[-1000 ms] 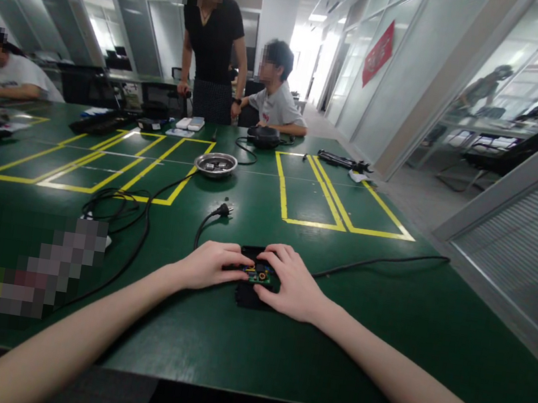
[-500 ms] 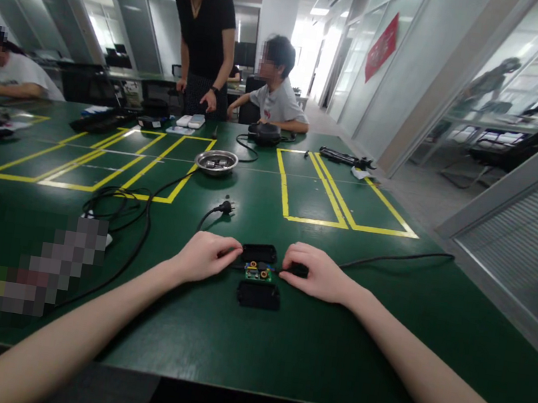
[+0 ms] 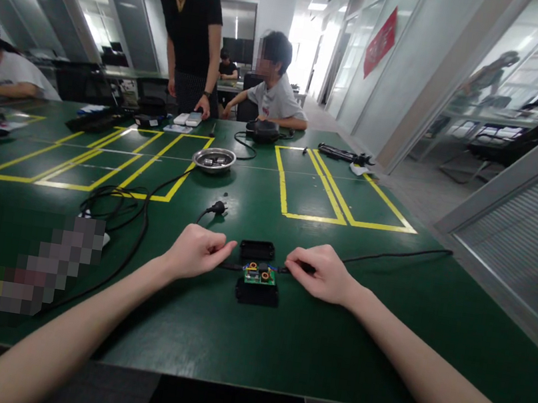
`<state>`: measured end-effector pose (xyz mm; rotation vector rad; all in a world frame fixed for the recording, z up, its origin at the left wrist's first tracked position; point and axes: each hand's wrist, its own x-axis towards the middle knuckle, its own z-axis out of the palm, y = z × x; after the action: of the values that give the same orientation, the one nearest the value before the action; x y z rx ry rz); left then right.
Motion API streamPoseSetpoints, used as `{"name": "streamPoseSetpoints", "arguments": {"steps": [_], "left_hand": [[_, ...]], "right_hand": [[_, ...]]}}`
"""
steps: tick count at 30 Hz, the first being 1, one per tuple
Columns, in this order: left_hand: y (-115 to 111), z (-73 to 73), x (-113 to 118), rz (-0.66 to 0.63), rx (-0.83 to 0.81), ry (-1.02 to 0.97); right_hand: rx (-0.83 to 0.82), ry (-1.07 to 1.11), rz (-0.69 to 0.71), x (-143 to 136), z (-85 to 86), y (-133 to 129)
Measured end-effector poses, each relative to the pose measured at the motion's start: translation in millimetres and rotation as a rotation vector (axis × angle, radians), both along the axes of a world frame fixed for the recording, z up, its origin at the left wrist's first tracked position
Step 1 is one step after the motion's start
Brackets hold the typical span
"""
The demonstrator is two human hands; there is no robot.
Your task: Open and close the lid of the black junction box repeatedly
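A green circuit board [image 3: 259,274] with copper coils lies between my hands, its near edge over a black case half [image 3: 257,293]. Behind the board lies the other black case half [image 3: 257,249]. Black cables run out from both ends of the board. My left hand [image 3: 196,253] is closed around the left cable [image 3: 230,266], with its thumb pointing right. On the other side my right hand [image 3: 322,271] pinches the right cable [image 3: 283,270] close to the board.
A black plug [image 3: 219,207] lies behind my left hand. Farther back are a metal bowl [image 3: 214,160] with small parts, and a black pouch [image 3: 262,132]. Coiled cable [image 3: 111,205] and a blurred object are at left. People are across the table.
The board has moved toward me, from between the case halves to over the near half. My right fingers have closed in on the cable. The standing person's hand has moved to the white devices.
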<state>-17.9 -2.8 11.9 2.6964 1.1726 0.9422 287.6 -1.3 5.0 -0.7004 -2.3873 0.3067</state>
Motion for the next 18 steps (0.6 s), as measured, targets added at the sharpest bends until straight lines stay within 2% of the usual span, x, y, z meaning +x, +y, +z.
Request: {"name": "streamPoseSetpoints", "arguments": {"steps": [4,7,12,18], "left_hand": [[-3.0,0.2,2.1,-0.144,-0.086,0.062],[-3.7,-1.6,2.9,-0.197,-0.148,0.070],[0.3,-5.8,0.8,-0.126,-0.189,0.073],[2.7,-9.0,1.1,-0.005,-0.190,0.069]], "right_hand": [[-0.031,-0.021,0.043,-0.7,-0.5,-4.7],[-0.097,-0.055,0.081,-2.8,-4.6,-5.9],[-0.104,-0.068,0.039,-7.8,-10.8,-3.7],[-0.091,-0.063,-0.002,-5.8,-5.9,-2.1]]}}
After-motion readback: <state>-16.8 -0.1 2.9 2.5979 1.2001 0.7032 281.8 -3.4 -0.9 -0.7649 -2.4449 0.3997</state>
